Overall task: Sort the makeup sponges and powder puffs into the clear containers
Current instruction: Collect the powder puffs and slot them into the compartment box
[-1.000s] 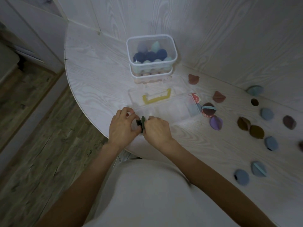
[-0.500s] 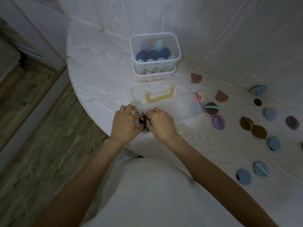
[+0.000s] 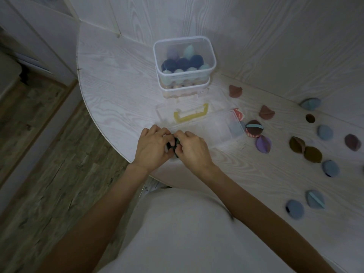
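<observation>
My left hand (image 3: 152, 147) and my right hand (image 3: 192, 149) meet at the table's near edge and together pinch a small dark green powder puff (image 3: 174, 145), mostly hidden by my fingers. Just beyond them lies a low clear container (image 3: 208, 129), with a blue puff at its right end. Further back stand two stacked clear containers (image 3: 184, 66) filled with makeup sponges. Loose powder puffs lie to the right, among them a purple one (image 3: 263, 143), a brown one (image 3: 313, 154) and a blue one (image 3: 294, 209).
A clear lid with a yellow handle (image 3: 190, 115) lies between the low container and the stack. The white wooden table (image 3: 118, 95) curves along its left edge above a wooden floor. White panelled walls close in behind and to the right.
Both hands have stayed together on the dark puff, shifting slightly toward the low container. My fingers have closed more tightly round it.
</observation>
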`<action>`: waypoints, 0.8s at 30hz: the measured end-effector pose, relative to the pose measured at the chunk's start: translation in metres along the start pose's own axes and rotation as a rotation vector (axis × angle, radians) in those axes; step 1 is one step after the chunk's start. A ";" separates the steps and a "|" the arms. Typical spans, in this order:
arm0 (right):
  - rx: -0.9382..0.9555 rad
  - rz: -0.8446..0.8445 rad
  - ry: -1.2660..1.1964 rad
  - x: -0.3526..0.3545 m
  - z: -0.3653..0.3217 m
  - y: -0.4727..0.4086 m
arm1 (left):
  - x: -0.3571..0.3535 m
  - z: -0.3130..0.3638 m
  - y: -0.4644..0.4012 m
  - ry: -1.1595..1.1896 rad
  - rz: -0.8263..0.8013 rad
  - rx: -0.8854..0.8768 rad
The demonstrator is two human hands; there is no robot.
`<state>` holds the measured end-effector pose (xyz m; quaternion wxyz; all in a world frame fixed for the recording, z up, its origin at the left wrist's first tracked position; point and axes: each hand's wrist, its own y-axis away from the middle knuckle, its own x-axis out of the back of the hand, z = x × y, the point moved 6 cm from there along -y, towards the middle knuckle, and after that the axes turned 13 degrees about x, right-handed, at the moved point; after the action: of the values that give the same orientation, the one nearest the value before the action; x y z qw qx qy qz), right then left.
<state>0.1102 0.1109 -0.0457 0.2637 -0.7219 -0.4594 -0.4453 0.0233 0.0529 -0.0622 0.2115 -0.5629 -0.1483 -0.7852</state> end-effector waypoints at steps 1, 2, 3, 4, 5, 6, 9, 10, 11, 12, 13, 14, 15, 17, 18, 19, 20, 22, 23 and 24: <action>0.002 -0.024 0.014 0.000 -0.001 -0.002 | 0.000 -0.001 -0.001 0.013 0.000 0.006; -0.003 -0.050 0.019 0.000 0.000 -0.004 | -0.001 -0.003 -0.001 0.045 0.002 0.024; -0.012 -0.077 0.011 -0.001 0.001 -0.005 | -0.002 -0.005 0.000 0.088 0.006 0.051; -0.022 -0.104 -0.010 -0.002 0.002 -0.006 | -0.003 -0.007 0.001 0.126 0.014 0.079; -0.033 -0.128 -0.038 -0.003 0.002 -0.007 | -0.005 -0.008 0.003 0.152 0.027 0.102; -0.046 -0.147 -0.065 -0.004 0.002 -0.007 | -0.006 -0.009 0.005 0.169 0.041 0.121; -0.049 -0.160 -0.008 -0.006 -0.003 -0.006 | -0.011 -0.012 0.012 0.234 0.081 0.161; -0.028 -0.153 0.068 -0.006 -0.005 -0.007 | -0.012 -0.013 0.013 0.267 0.096 0.158; -0.007 -0.139 0.133 -0.005 -0.005 -0.006 | -0.013 -0.015 0.016 0.305 0.104 0.156; 0.006 -0.126 0.167 -0.005 -0.004 -0.006 | -0.014 -0.016 0.018 0.351 0.103 0.169; 0.011 -0.127 0.172 -0.006 -0.002 -0.007 | -0.014 -0.018 0.021 0.407 0.094 0.197; 0.014 -0.141 0.156 -0.008 0.000 -0.008 | -0.015 -0.021 0.025 0.469 0.080 0.233; 0.017 -0.156 0.118 -0.010 0.002 -0.008 | -0.015 -0.023 0.028 0.534 0.066 0.274; 0.026 -0.166 0.012 -0.010 0.003 -0.009 | -0.017 -0.028 0.033 0.662 0.030 0.366; 0.039 -0.151 -0.014 -0.008 0.004 -0.009 | -0.018 -0.030 0.034 0.714 0.012 0.410; 0.059 -0.130 0.001 -0.005 0.004 -0.009 | -0.019 -0.031 0.034 0.742 -0.004 0.440; 0.076 -0.117 0.043 -0.002 0.005 -0.009 | -0.020 -0.032 0.033 0.746 -0.017 0.455; 0.087 -0.139 0.127 -0.003 0.006 -0.009 | -0.022 -0.032 0.033 0.738 -0.035 0.463; 0.084 -0.166 0.149 -0.006 0.005 -0.011 | -0.022 -0.031 0.033 0.741 -0.039 0.464; 0.081 -0.187 0.155 -0.009 0.004 -0.014 | -0.022 -0.031 0.032 0.742 -0.040 0.469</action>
<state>0.0973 0.1162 -0.0555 0.2846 -0.6282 -0.5206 -0.5034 0.0204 0.0138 -0.0935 0.3573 -0.1763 -0.2473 -0.8832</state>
